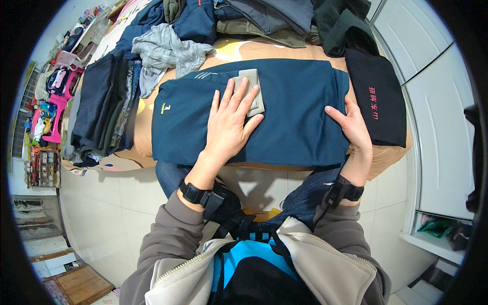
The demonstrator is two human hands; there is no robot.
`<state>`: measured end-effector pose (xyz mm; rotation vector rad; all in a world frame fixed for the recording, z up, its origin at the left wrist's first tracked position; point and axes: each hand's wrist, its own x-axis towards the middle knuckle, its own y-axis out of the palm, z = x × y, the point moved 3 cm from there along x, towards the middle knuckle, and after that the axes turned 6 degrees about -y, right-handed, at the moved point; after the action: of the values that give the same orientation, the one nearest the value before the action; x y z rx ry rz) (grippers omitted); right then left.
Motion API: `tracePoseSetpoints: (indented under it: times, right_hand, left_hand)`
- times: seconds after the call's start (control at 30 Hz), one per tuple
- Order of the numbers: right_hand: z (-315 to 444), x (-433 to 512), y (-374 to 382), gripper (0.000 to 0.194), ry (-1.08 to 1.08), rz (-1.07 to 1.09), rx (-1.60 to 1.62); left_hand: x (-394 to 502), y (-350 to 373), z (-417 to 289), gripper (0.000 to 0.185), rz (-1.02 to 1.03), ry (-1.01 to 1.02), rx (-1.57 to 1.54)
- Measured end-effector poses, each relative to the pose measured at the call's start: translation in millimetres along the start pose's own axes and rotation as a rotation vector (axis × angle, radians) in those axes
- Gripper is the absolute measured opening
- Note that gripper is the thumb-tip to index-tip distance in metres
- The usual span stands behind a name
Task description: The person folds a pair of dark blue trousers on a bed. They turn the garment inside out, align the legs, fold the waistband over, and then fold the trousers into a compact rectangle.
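A dark teal garment point(293, 110), folded into a wide rectangle, lies on the bed before me. It bears a small pale emblem and short silvery stripes. My left hand point(230, 118) rests palm down on it, with the fingers apart over a beige fabric piece point(256, 95) that might be a collar or placket. At the garment's right edge is my right hand point(352, 122). Its thumb lies on top of the cloth, while the other fingers are mostly hidden behind the edge. Some wrinkles run through the cloth near that thumb.
A black folded cloth point(375, 99) with red characters lies at the right. Folded trousers point(101, 103) are stacked left, near a crumpled grey garment point(171, 47). More dark clothes point(267, 17) lie at the back. A white cabinet door point(438, 126) stands right of the bed point(143, 131).
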<state>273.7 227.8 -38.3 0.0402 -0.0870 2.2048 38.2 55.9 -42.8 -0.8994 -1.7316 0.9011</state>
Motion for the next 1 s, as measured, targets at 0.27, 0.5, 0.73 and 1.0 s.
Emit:
tracePoseSetpoints:
  times: [0.27,0.5,0.73,1.0]
  right_hand:
    - [16.3,4.8,43.4,0.062,-0.115,-0.015,0.075]
    - [4.7,-4.0,106.9,0.065,-0.166,0.123,-0.276]
    - [48.1,-16.7,11.4,0.067,-0.19,-0.232,-0.485]
    - [37.6,-41.0,-1.7,0.042,-0.453,-0.431,-0.9]
  left_hand:
    - [-1.7,-1.5,2.7,0.057,-0.04,0.031,-0.027]
    - [-2.9,-0.3,4.6,0.059,-0.049,0.018,-0.076]
    - [-0.8,-3.8,4.1,0.063,-0.059,0.009,-0.086]
    - [-11.5,-25.2,27.7,0.092,-0.04,-0.089,-0.689]
